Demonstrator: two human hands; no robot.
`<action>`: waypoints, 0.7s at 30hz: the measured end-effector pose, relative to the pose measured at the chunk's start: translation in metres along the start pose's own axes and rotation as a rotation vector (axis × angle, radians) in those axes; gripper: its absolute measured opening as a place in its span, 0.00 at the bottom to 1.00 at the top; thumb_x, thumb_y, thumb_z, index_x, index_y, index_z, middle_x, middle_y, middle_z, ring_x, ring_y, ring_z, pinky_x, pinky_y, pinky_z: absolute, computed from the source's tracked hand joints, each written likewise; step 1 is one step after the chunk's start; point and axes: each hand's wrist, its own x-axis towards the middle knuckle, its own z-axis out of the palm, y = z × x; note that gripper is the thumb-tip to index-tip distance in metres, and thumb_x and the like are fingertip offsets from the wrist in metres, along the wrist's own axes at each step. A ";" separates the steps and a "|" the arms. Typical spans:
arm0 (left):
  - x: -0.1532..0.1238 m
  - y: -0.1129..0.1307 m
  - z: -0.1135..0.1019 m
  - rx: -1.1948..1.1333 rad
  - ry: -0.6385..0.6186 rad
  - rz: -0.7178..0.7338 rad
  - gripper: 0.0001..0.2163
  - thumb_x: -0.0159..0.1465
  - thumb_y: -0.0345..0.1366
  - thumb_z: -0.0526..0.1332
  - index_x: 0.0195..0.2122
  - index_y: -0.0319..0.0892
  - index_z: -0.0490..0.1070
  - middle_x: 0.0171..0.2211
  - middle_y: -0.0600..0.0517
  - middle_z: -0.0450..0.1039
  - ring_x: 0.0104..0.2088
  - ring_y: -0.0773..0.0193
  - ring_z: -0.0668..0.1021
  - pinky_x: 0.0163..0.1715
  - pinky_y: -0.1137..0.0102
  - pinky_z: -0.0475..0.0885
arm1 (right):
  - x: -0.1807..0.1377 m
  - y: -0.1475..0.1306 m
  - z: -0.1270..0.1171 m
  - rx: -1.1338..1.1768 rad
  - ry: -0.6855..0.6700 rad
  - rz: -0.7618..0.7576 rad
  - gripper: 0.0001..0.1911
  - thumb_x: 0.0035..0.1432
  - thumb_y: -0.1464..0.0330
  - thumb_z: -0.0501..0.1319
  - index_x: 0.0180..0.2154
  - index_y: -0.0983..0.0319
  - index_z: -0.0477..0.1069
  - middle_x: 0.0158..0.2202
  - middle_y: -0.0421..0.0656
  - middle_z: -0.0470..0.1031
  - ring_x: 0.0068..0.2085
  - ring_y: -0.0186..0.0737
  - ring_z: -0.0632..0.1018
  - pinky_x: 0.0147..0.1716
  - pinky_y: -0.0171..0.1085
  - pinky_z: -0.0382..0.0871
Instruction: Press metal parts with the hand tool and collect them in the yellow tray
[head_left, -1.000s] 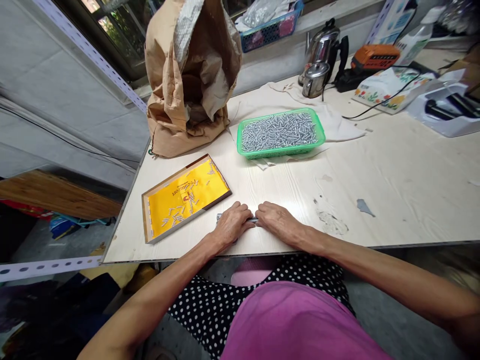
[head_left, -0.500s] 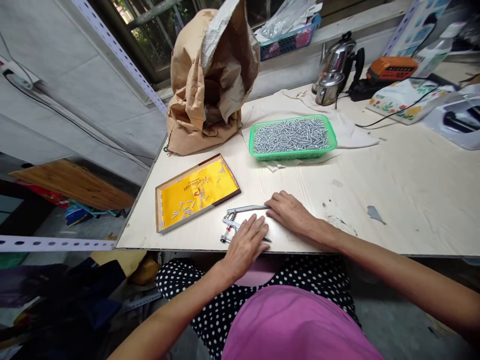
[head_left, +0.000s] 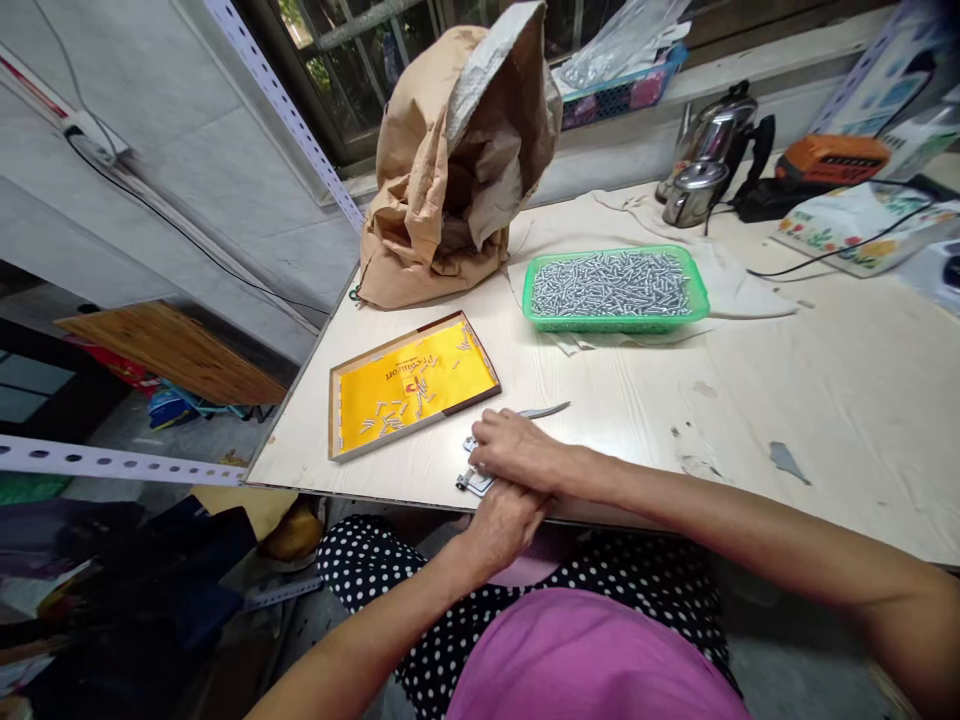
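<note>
Silvery metal spring-loaded pliers [head_left: 547, 410] lie on the table near its front edge, with one handle pointing right and the jaw end showing at the left. My right hand [head_left: 517, 448] is closed over their middle, fingers bent down around the metal by the jaws. Just below it, my left hand [head_left: 502, 528] rests against the lower side of the pliers at the table edge. Its fingers are mostly hidden under my right hand. Close by on the left lies a shallow cardboard box lid [head_left: 491, 378] with a yellow printed bottom and several small metal pins [head_left: 390, 420] scattered in it.
A green plastic basket [head_left: 697, 290] full of small metal pins stands on a cloth. Behind are a brown paper sack [head_left: 405, 220], a steel kettle [head_left: 720, 135], a small steel pot [head_left: 694, 195] and an orange-black device [head_left: 832, 160]. A black cable [head_left: 817, 272] crosses the right side.
My right hand has moved left from the upper handle's end onto the middle of the pliers, partly over my left hand. My left hand has slid slightly down and right. The view has shifted.
</note>
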 end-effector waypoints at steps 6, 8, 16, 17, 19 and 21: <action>-0.004 -0.002 0.007 0.039 -0.030 -0.030 0.13 0.68 0.31 0.52 0.49 0.37 0.71 0.45 0.42 0.77 0.46 0.53 0.79 0.50 0.61 0.74 | 0.028 -0.014 0.012 -0.065 -0.099 -0.175 0.07 0.60 0.73 0.59 0.29 0.63 0.74 0.37 0.46 0.70 0.40 0.43 0.65 0.37 0.41 0.54; -0.004 -0.001 0.005 0.027 -0.047 -0.059 0.12 0.67 0.30 0.53 0.47 0.37 0.72 0.42 0.44 0.78 0.42 0.55 0.80 0.46 0.64 0.75 | 0.031 -0.013 0.016 -0.074 -0.094 -0.192 0.09 0.61 0.74 0.57 0.30 0.63 0.73 0.35 0.46 0.71 0.39 0.41 0.66 0.37 0.42 0.54; -0.003 0.007 -0.007 0.018 0.071 0.043 0.14 0.70 0.34 0.51 0.55 0.39 0.67 0.55 0.44 0.71 0.60 0.56 0.68 0.61 0.58 0.63 | 0.015 0.032 -0.041 -0.167 0.424 0.121 0.09 0.62 0.75 0.51 0.34 0.65 0.70 0.32 0.46 0.72 0.34 0.41 0.69 0.36 0.39 0.59; -0.003 0.005 -0.012 0.024 0.093 0.059 0.15 0.70 0.34 0.51 0.56 0.40 0.66 0.56 0.44 0.70 0.61 0.57 0.67 0.62 0.57 0.62 | 0.008 0.048 -0.057 -0.166 0.498 0.185 0.09 0.62 0.74 0.51 0.35 0.65 0.70 0.33 0.47 0.72 0.34 0.41 0.69 0.36 0.39 0.60; -0.002 -0.004 -0.025 0.056 0.189 0.048 0.15 0.70 0.34 0.51 0.55 0.39 0.67 0.56 0.43 0.70 0.60 0.57 0.68 0.59 0.58 0.66 | -0.009 0.085 -0.086 -0.169 0.616 0.322 0.07 0.62 0.72 0.53 0.36 0.64 0.70 0.33 0.47 0.71 0.34 0.41 0.70 0.35 0.38 0.61; 0.000 -0.023 -0.046 0.131 0.346 -0.050 0.13 0.70 0.33 0.50 0.50 0.39 0.71 0.49 0.42 0.73 0.52 0.58 0.74 0.51 0.61 0.72 | -0.025 0.118 -0.108 -0.182 0.670 0.422 0.07 0.61 0.71 0.54 0.37 0.63 0.71 0.34 0.47 0.72 0.34 0.42 0.72 0.35 0.39 0.63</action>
